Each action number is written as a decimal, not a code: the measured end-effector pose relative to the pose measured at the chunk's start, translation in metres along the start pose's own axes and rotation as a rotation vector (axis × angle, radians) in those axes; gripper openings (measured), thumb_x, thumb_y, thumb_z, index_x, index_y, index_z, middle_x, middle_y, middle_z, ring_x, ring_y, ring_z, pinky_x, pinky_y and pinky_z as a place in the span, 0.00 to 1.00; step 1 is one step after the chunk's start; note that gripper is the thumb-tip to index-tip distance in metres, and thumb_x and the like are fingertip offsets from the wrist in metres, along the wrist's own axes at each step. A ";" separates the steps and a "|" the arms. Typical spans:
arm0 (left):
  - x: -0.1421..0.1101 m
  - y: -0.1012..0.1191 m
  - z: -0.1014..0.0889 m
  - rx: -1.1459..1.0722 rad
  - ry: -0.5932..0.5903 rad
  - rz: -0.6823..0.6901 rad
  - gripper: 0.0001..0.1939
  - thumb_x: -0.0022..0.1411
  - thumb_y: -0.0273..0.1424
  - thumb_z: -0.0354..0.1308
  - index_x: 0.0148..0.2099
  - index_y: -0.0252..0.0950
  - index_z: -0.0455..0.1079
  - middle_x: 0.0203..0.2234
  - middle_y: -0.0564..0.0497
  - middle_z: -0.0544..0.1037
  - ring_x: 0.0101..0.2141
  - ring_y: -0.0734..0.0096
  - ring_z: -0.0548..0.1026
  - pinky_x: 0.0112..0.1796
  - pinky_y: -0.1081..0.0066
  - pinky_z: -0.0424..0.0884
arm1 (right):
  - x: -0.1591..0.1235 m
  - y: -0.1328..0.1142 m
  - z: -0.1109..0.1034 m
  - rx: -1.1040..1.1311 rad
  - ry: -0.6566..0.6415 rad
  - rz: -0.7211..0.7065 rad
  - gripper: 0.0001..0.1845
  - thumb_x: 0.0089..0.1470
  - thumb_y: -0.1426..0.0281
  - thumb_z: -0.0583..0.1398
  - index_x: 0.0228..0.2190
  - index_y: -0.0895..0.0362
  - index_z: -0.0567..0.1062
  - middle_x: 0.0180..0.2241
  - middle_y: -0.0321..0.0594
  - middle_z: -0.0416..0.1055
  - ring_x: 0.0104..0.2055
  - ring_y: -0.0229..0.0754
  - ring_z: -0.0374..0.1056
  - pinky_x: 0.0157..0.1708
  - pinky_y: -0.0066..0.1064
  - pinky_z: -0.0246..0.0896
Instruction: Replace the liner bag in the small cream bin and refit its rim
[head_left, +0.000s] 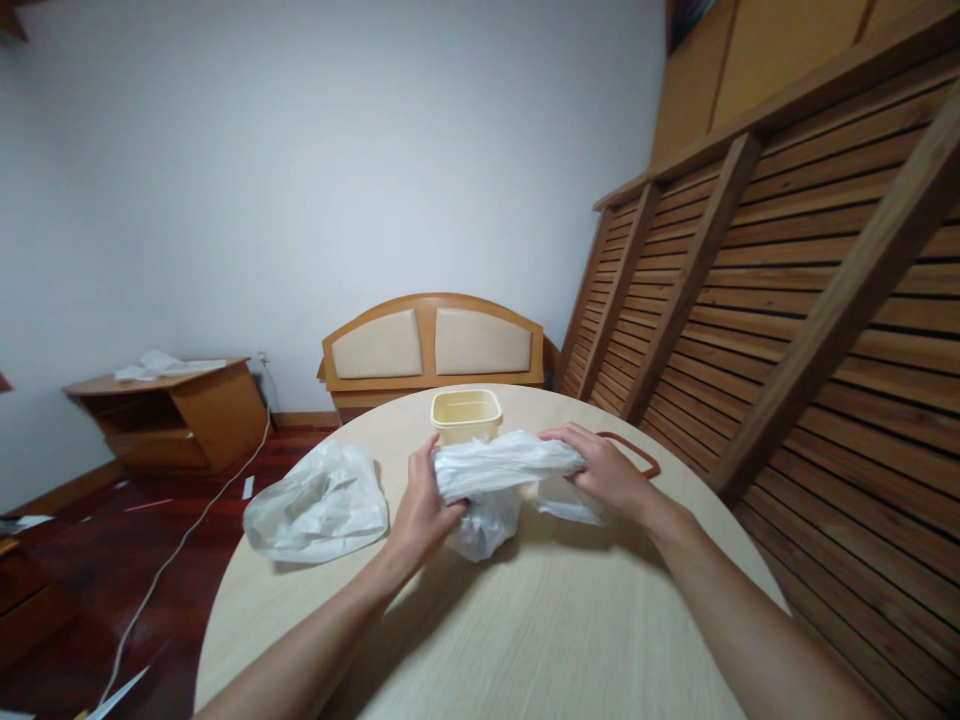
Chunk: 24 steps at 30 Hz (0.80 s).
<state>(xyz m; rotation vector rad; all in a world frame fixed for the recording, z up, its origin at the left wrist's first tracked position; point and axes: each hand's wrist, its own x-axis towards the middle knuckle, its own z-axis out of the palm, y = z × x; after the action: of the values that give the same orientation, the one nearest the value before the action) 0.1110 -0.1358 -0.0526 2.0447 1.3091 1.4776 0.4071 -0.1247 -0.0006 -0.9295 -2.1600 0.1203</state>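
Observation:
Both my hands hold a bunched white plastic bag (501, 470) above the round pale wooden table (540, 630). My left hand (424, 505) is closed on the bag's left end, fingers wrapped round it. My right hand (600, 468) grips the right end, fingers curled over the plastic. Part of the bag hangs down between my hands and touches the tabletop. Just behind the bag stands a small cream plastic container (466, 414), open at the top. A second crumpled clear plastic bag (319, 505) lies on the table to the left of my left hand.
A brown loop-shaped object (637, 452) lies on the table behind my right hand. A slatted wooden bed frame (787, 300) leans on the right. A headboard (433, 345) stands against the far wall, a low wooden cabinet (176, 410) at left, a cable (180, 545) on the floor.

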 end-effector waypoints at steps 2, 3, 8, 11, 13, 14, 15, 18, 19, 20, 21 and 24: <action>0.004 0.005 -0.010 -0.007 0.031 0.068 0.50 0.45 0.21 0.59 0.70 0.38 0.46 0.59 0.41 0.62 0.62 0.50 0.63 0.63 0.49 0.58 | -0.001 0.005 -0.003 -0.022 0.004 0.004 0.31 0.45 0.82 0.57 0.52 0.54 0.74 0.50 0.44 0.75 0.52 0.48 0.71 0.53 0.40 0.65; 0.006 0.007 -0.015 -0.011 0.029 0.092 0.50 0.46 0.20 0.58 0.70 0.38 0.44 0.61 0.40 0.61 0.62 0.50 0.63 0.63 0.49 0.58 | -0.002 0.007 -0.004 -0.034 -0.002 0.011 0.32 0.45 0.81 0.57 0.53 0.54 0.73 0.51 0.44 0.75 0.53 0.48 0.71 0.54 0.41 0.64; 0.009 0.016 -0.030 0.072 -0.124 0.224 0.46 0.46 0.19 0.55 0.69 0.38 0.51 0.65 0.40 0.60 0.66 0.50 0.59 0.66 0.48 0.54 | -0.008 0.011 -0.016 -0.070 -0.119 0.110 0.35 0.46 0.79 0.57 0.57 0.53 0.71 0.54 0.45 0.74 0.54 0.50 0.72 0.54 0.41 0.65; 0.005 0.020 -0.030 0.156 -0.226 0.248 0.46 0.46 0.20 0.57 0.69 0.39 0.54 0.68 0.40 0.57 0.67 0.47 0.56 0.66 0.46 0.52 | -0.016 0.018 -0.018 -0.067 -0.282 0.195 0.41 0.44 0.78 0.59 0.62 0.53 0.67 0.56 0.46 0.73 0.55 0.53 0.71 0.54 0.43 0.65; 0.002 0.022 -0.027 0.176 -0.271 0.223 0.44 0.51 0.23 0.60 0.70 0.39 0.54 0.68 0.39 0.56 0.67 0.46 0.57 0.66 0.46 0.54 | -0.022 0.023 -0.016 -0.090 -0.362 0.252 0.48 0.41 0.74 0.64 0.65 0.54 0.62 0.60 0.49 0.68 0.59 0.58 0.66 0.58 0.47 0.61; 0.000 0.024 -0.025 0.180 -0.292 0.208 0.42 0.53 0.25 0.61 0.70 0.38 0.54 0.68 0.39 0.56 0.67 0.47 0.57 0.66 0.46 0.55 | -0.023 0.024 -0.014 -0.107 -0.384 0.270 0.52 0.39 0.71 0.67 0.66 0.54 0.60 0.63 0.50 0.65 0.62 0.61 0.63 0.60 0.50 0.59; -0.001 0.025 -0.023 0.181 -0.319 0.193 0.40 0.56 0.28 0.61 0.69 0.38 0.56 0.68 0.38 0.56 0.67 0.47 0.58 0.66 0.47 0.55 | -0.024 0.024 -0.013 -0.122 -0.395 0.272 0.56 0.37 0.67 0.70 0.67 0.55 0.59 0.65 0.51 0.62 0.64 0.63 0.59 0.62 0.53 0.55; -0.005 0.029 -0.020 0.166 -0.417 0.151 0.34 0.62 0.37 0.60 0.69 0.38 0.59 0.68 0.38 0.59 0.66 0.49 0.60 0.65 0.47 0.57 | -0.022 0.017 -0.008 -0.129 -0.385 0.187 0.61 0.35 0.55 0.74 0.67 0.53 0.58 0.67 0.50 0.58 0.67 0.62 0.52 0.66 0.55 0.46; -0.006 0.030 -0.020 0.155 -0.447 0.146 0.34 0.64 0.40 0.59 0.69 0.38 0.59 0.68 0.38 0.59 0.66 0.49 0.60 0.65 0.47 0.57 | -0.020 0.012 -0.007 -0.121 -0.376 0.148 0.60 0.36 0.52 0.74 0.67 0.52 0.58 0.67 0.49 0.58 0.68 0.61 0.52 0.67 0.54 0.45; -0.007 0.030 -0.019 0.144 -0.472 0.147 0.34 0.65 0.42 0.58 0.69 0.39 0.59 0.68 0.38 0.59 0.67 0.49 0.59 0.65 0.47 0.57 | -0.017 0.006 -0.006 -0.112 -0.371 0.115 0.59 0.38 0.51 0.73 0.67 0.52 0.59 0.66 0.49 0.59 0.68 0.60 0.52 0.67 0.53 0.44; -0.007 0.030 -0.018 0.136 -0.490 0.150 0.33 0.66 0.43 0.57 0.69 0.39 0.58 0.69 0.39 0.58 0.67 0.49 0.59 0.65 0.46 0.57 | -0.014 0.000 -0.005 -0.100 -0.369 0.088 0.57 0.40 0.49 0.72 0.66 0.51 0.60 0.66 0.48 0.60 0.68 0.59 0.53 0.67 0.52 0.45; -0.009 0.026 -0.015 0.131 -0.490 0.136 0.30 0.68 0.43 0.55 0.68 0.40 0.60 0.68 0.40 0.58 0.67 0.50 0.59 0.65 0.46 0.58 | -0.009 -0.016 0.000 -0.073 -0.374 0.034 0.53 0.43 0.45 0.70 0.65 0.50 0.63 0.63 0.47 0.64 0.65 0.58 0.57 0.66 0.53 0.45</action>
<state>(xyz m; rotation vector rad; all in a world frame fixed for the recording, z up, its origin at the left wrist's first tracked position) 0.1106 -0.1609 -0.0338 2.4155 1.1040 0.8642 0.4016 -0.1420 -0.0002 -1.0522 -2.5056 0.2506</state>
